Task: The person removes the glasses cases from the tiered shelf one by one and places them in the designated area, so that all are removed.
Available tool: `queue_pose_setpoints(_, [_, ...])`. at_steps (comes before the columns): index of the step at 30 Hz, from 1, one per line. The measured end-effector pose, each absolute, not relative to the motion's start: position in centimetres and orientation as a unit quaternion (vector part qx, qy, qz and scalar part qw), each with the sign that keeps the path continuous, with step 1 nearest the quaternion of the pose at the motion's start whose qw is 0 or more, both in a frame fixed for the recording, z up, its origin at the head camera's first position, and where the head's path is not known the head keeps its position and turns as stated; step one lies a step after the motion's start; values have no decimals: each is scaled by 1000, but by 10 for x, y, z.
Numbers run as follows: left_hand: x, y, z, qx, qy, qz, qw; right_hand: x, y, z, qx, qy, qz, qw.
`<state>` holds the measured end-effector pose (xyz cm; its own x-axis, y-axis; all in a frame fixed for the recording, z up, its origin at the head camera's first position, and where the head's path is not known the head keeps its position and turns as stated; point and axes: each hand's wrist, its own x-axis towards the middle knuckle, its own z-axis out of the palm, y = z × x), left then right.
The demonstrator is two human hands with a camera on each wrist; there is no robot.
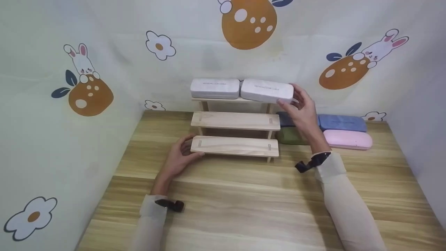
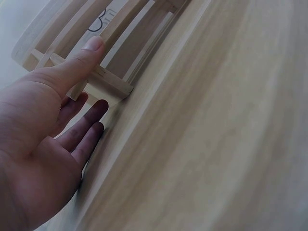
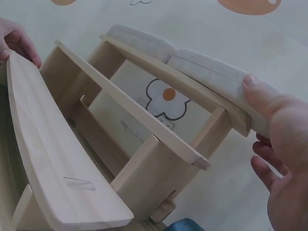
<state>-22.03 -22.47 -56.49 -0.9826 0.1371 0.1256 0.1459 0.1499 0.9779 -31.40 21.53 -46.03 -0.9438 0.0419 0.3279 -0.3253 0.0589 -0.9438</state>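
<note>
You are holding the right white case by its right end with your right hand, the thumb pressing the front and the fingers curling round the far side. The case is lying slightly askew along the top step of the rack, its right end jutting a little past the step's end. Your left hand is gripping the left end of the bottom step, the thumb lying along the front edge and the fingers reaching behind. Just left of the right white case, the left white case is sitting on the same step; whether the two are touching, you cannot tell. The wall is rising close behind the top step, while the table is stretching from the rack's front toward your sleeves, giving you your widest room there. On the right, the green case and navy case are crowding the rack's end, partly hidden by your right arm. Beyond them, the pink case is lying in front of the blue case. All six cases are appearing closed, their insides hidden from you.
</note>
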Motion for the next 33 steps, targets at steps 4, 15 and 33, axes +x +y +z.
queue_pose_setpoints(4, [-220,-225,-566,-96,-755,-649,2,-311,220,-462,104,-716,676,138])
queue_pose_setpoints(15, [-221,-226,-567,-96,-754,-650,3,-297,232,-475,110,-710,675,170])
queue_pose_setpoints(33, [-221,-225,-567,-95,-751,-653,6,-260,249,-492,134,-674,705,175])
